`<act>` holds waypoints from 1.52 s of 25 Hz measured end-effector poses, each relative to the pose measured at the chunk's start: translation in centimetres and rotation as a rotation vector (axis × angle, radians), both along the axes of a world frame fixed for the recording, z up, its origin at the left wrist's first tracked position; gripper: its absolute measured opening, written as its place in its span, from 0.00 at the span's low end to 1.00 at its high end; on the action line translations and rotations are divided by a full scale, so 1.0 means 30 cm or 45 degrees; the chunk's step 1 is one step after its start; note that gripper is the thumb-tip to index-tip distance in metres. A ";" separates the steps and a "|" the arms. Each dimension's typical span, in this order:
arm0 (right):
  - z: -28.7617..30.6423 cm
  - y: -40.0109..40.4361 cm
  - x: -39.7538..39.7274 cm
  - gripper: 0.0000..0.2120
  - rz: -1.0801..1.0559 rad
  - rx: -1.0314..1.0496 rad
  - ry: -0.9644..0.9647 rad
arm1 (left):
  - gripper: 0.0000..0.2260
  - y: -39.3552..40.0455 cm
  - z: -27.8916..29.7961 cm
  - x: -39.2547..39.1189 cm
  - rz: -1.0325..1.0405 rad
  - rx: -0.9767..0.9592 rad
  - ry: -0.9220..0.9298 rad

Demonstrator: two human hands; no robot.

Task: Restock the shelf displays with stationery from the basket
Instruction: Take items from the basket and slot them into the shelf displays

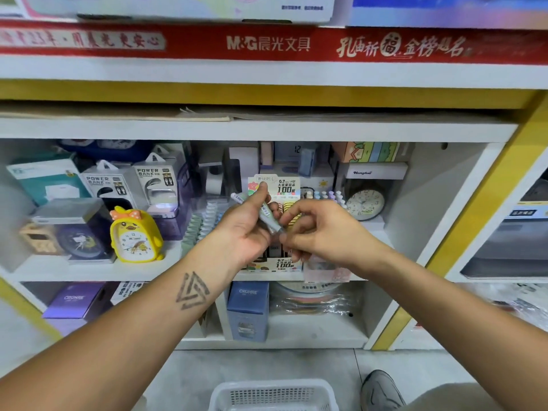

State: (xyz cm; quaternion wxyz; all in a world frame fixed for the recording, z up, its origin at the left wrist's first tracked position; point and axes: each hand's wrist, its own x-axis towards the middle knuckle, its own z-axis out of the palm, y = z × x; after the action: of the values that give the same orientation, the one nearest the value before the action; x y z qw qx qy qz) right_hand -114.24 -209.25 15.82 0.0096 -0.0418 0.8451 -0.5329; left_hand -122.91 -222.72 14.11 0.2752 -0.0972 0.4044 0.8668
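A slim grey-green pen point(264, 215) with a barcode label is held slantwise in front of the middle shelf. My left hand point(248, 229) grips its upper part, thumb raised. My right hand point(321, 232) pinches its lower tip with thumb and forefinger. Behind the hands stands a cardboard pencil-lead display point(278, 188) marked 0.7 and 100, its lower part hidden by my hands. A row of pastel pens point(201, 223) lies to its left. The white plastic basket point(274, 396) sits on the floor at the bottom edge.
A yellow duck alarm clock point(135, 235) and power bank boxes point(155, 185) fill the shelf's left side. A round clock point(366, 203) stands at right. Blue and purple boxes point(248, 310) occupy the lower shelf. My shoe point(381, 390) rests beside the basket.
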 end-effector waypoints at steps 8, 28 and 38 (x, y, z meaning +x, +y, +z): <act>0.063 0.225 -0.074 0.06 -0.304 -0.438 0.159 | 0.06 -0.106 0.030 -0.029 0.030 0.081 -0.078; -0.042 0.262 0.001 0.09 -0.053 0.822 0.542 | 0.15 -0.023 -0.010 0.032 -0.251 -0.109 0.091; -0.051 0.273 -0.005 0.05 -0.186 0.838 0.600 | 0.16 -0.031 -0.020 0.032 -0.268 -0.180 0.130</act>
State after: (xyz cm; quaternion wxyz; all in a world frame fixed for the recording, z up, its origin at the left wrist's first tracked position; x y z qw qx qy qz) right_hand -114.41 -201.05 14.29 -0.2094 -0.0972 0.9502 -0.2093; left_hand -121.97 -223.64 13.52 0.3361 -0.0293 0.4859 0.8063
